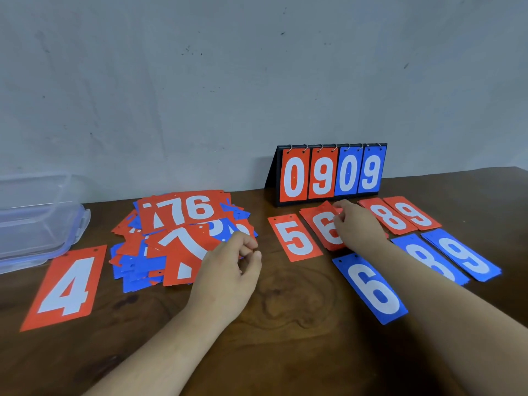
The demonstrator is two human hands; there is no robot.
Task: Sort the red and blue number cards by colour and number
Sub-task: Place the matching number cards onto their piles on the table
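Right of centre, the right hand (pixel 358 227) pinches the red card printed with a white 6 (pixel 321 225), its long axis slanting up-left on the dark wooden worktop (pixel 285 324). The jumbled heap of red and blue number cards (pixel 177 224) lies just left of the nearer left hand (pixel 231 264). That hand's fingers curl at the heap's edge, and I cannot tell whether they grip anything.

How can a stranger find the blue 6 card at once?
Find the standing scoreboard reading 0909. Sorted cards lie before it: a red row first, a blue row nearer. The blue 6 card is the leftmost of that row, nearest the viewer.
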